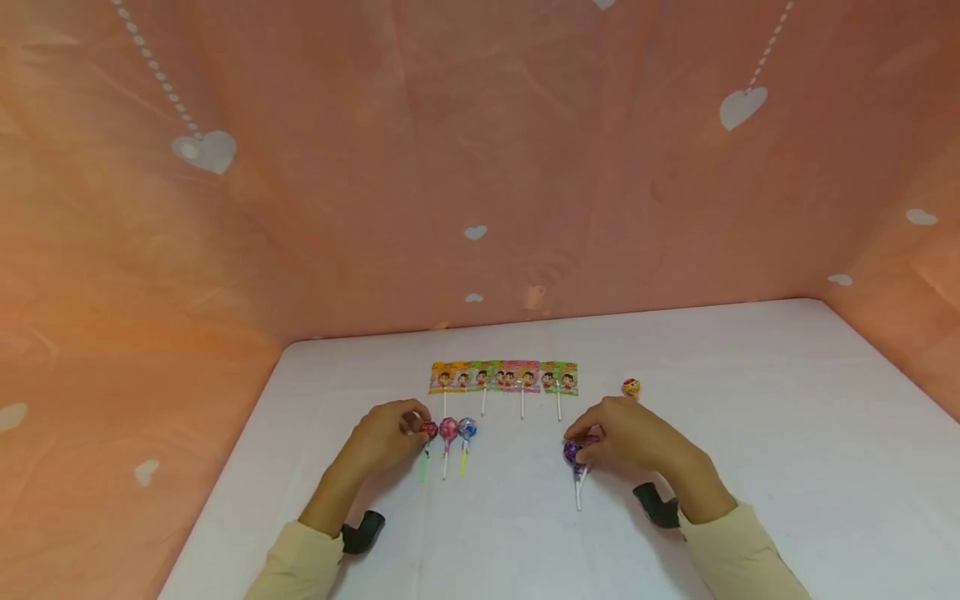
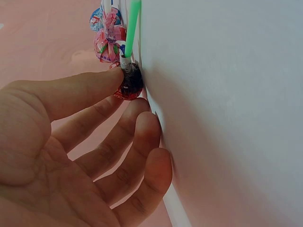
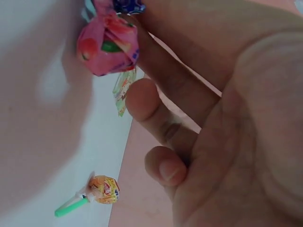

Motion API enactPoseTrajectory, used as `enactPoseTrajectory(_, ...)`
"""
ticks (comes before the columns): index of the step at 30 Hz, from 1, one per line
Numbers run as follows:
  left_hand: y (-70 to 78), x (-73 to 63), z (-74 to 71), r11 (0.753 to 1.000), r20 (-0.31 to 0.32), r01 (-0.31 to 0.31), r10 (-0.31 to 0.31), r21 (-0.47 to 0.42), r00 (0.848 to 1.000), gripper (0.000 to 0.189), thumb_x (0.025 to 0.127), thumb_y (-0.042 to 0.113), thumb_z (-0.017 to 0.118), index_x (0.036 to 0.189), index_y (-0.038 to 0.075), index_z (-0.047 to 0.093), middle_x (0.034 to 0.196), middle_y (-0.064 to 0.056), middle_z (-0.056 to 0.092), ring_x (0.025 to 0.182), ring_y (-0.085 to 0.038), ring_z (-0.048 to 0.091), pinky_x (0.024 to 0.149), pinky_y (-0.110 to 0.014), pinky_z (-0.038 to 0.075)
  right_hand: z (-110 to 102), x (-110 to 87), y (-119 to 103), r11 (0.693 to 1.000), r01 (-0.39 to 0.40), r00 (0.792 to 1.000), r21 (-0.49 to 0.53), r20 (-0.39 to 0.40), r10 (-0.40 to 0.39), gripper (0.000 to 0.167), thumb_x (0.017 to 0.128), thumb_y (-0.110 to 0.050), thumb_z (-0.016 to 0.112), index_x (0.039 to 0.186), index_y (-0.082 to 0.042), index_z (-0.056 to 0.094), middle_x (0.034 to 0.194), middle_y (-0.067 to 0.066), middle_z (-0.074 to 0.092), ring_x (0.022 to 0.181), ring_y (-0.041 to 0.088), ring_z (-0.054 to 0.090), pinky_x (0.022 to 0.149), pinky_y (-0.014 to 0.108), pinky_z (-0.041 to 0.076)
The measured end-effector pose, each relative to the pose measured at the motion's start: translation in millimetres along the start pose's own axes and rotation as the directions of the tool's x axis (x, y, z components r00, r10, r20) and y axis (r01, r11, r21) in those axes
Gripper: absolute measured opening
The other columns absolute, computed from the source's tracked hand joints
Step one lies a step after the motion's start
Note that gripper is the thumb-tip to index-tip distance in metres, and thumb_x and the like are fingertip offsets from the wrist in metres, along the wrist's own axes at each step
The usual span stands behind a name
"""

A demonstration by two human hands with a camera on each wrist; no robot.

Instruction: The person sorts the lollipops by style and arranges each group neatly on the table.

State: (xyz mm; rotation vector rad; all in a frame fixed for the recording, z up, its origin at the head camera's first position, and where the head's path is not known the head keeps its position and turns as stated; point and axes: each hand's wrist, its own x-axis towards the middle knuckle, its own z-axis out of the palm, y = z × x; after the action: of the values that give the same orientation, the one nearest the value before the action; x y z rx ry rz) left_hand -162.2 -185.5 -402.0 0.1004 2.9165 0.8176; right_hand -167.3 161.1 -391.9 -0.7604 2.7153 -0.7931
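Note:
My left hand (image 1: 384,437) pinches the round head of a dark red lollipop (image 2: 133,86) between thumb and forefinger; its green stick (image 2: 133,28) points toward me. Right beside it lie a pink lollipop (image 1: 448,428) with a white stick and a blue lollipop (image 1: 467,427) with a yellow stick. My right hand (image 1: 628,435) holds a purple lollipop (image 1: 572,452) by its head, thumb and forefinger around it. A second pink lollipop (image 3: 109,45) sits against the purple one, partly hidden by the fingers in the head view.
Behind the hands runs a row of flat-wrapped lollipops (image 1: 519,377) in yellow, green and pink packets, sticks toward me. A yellow lollipop (image 3: 105,189) with a green stick lies beyond my right hand. Orange cloth (image 1: 525,167) walls the white table (image 1: 750,367) at the back and sides.

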Motion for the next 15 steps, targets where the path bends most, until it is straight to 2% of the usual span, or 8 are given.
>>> enactPoseTrajectory(7, 1.4, -0.7, -0.6, 1.000, 0.006, 0.007, -0.007, 0.005, 1.000, 0.016, 0.086, 0.014, 0.075, 0.102, 0.016, 0.070, 0.088, 0.000, 0.066, 0.081, -0.016, 0.058, 0.070, -0.033, 0.046, 3.6, 1.4, 1.8, 0.999, 0.037, 0.999, 0.003, -0.003, -0.037, 0.021, 0.083, -0.020, 0.080, 0.104, -0.021, 0.078, 0.083, -0.016, 0.069, 0.075, 0.001, 0.054, 0.068, 0.021, 0.044)
enactPoseTrajectory(9, 1.4, -0.8, -0.4, 1.000, 0.007, 0.008, -0.008, 0.007, 1.000, 0.017, 0.086, 0.014, 0.075, 0.102, 0.016, 0.070, 0.088, 0.000, 0.066, 0.081, -0.016, 0.058, 0.071, -0.033, 0.046, 3.7, 2.2, 1.4, 0.999, 0.046, 0.999, -0.007, -0.009, -0.046, 0.020, 0.083, -0.020, 0.079, 0.104, -0.020, 0.078, 0.081, -0.016, 0.068, 0.075, 0.000, 0.053, 0.069, 0.022, 0.043)
enactPoseTrajectory(12, 1.4, -0.9, -0.3, 1.000, 0.008, 0.008, -0.008, 0.008, 1.000, 0.017, 0.086, 0.014, 0.075, 0.102, 0.016, 0.070, 0.088, 0.000, 0.066, 0.082, -0.016, 0.058, 0.071, -0.033, 0.046, 4.1, 3.2, 0.6, 0.998, 0.053, 0.998, -0.039, -0.020, -0.054, 0.019, 0.084, -0.020, 0.078, 0.103, -0.020, 0.078, 0.080, -0.017, 0.066, 0.078, 0.001, 0.053, 0.078, 0.027, 0.039)
enactPoseTrajectory(15, 1.2, -1.1, -0.3, 1.000, 0.007, 0.010, -0.010, 0.008, 1.000, 0.017, 0.086, 0.014, 0.075, 0.102, 0.017, 0.070, 0.088, 0.000, 0.066, 0.082, -0.016, 0.058, 0.071, -0.033, 0.047, 4.3, 3.6, 0.1, 0.997, 0.062, 0.998, -0.045, -0.026, -0.063, 0.019, 0.085, -0.019, 0.077, 0.103, -0.018, 0.078, 0.078, -0.016, 0.066, 0.076, 0.001, 0.054, 0.078, 0.028, 0.039)
